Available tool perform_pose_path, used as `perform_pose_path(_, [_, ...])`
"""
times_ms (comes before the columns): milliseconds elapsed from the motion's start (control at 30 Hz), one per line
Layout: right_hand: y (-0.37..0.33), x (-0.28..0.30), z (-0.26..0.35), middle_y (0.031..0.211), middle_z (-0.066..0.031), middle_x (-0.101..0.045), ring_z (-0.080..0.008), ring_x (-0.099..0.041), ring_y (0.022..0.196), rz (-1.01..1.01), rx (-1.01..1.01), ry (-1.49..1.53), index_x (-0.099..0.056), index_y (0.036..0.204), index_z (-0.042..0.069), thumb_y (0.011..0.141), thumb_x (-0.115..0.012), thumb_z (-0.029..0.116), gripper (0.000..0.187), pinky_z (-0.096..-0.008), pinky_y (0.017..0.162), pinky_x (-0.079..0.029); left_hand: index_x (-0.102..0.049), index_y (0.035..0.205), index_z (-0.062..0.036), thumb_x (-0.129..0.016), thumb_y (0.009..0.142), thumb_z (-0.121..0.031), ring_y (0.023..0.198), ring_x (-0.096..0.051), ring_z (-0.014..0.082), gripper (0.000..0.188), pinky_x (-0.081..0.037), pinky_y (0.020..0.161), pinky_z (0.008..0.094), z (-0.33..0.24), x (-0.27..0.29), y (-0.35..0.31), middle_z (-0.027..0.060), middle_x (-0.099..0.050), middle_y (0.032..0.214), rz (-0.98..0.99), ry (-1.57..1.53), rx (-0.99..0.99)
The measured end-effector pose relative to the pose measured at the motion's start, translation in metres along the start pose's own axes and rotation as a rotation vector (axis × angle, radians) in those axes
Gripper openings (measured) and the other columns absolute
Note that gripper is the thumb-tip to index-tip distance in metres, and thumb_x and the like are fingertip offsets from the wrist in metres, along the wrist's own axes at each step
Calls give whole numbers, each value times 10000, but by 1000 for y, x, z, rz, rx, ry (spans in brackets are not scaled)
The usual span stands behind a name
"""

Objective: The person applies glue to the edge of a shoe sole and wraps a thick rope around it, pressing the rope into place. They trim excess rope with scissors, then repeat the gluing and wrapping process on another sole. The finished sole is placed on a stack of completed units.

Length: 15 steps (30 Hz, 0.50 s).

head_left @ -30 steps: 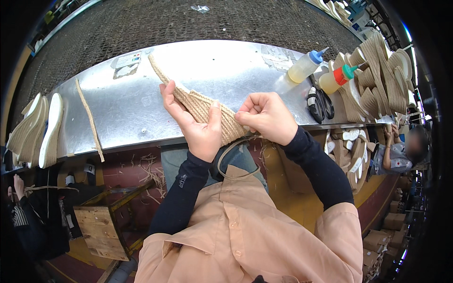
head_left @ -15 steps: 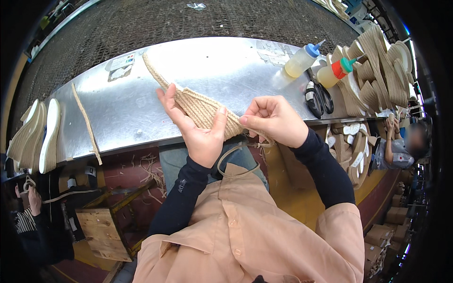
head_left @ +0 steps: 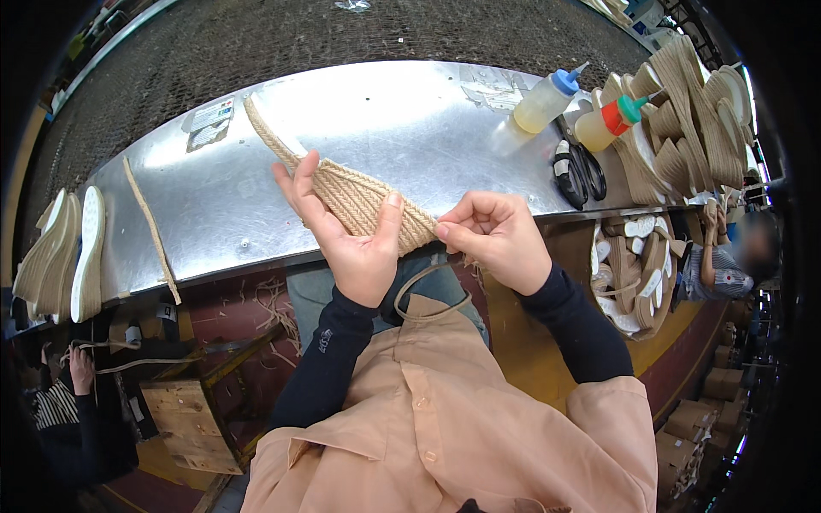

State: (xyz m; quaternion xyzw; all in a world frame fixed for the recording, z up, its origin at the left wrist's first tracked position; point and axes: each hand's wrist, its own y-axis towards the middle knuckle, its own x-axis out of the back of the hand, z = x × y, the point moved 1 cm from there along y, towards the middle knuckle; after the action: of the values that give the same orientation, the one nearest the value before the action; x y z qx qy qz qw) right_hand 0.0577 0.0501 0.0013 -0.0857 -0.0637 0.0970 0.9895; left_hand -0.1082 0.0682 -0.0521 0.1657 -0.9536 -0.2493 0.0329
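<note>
Across my left palm lies a wedge shoe sole [head_left: 352, 201] covered in rows of tan braided jute, its thin end pointing to the far left. My left hand [head_left: 363, 267] is closed round its underside, the thumb pressing on the braid. At the thick end, my right hand [head_left: 506, 244] pinches the edge of the jute between thumb and forefinger; its other fingers are curled. A loose tan braid [head_left: 445, 318] hangs in a loop below the sole, over my lap. Where it meets the sole is hidden behind my right hand.
On the metal table [head_left: 282, 231] stand a blue-capped bottle [head_left: 540, 107] and a green-capped bottle [head_left: 603, 128], beside black-handled scissors [head_left: 578, 175]. Jute soles [head_left: 684, 128] pile up at right, more soles [head_left: 56, 256] at left, near a braid strip [head_left: 150, 224]. A co-worker's hand [head_left: 81, 369] shows lower left.
My right hand has shifted slightly left and down, still pinching at the thick end. Less of the hanging braid shows beside it. The left co-worker's hands have moved with a braid.
</note>
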Motion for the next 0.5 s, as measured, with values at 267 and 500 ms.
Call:
perform_pose_path(267, [3,-3,1,643,9,-609,-1,-512,554,-10,-79,-10,-616,716,11,814,-699,88,150,-157,480,-396,-307,1374,-66,-698,740,-69,1419,20,387,745,-94,1112,479,1,1,-1,299,11,1490,19,-3,17])
perform_pose_path(500, [8,-10,-7,621,27,-566,7,-473,527,-24,-59,120,-545,709,40,829,-683,95,191,-153,462,-360,-173,1422,-58,-823,642,-198,1408,4,408,1025,-117,1113,475,-1,5,2,328,77,1471,119,102,-16])
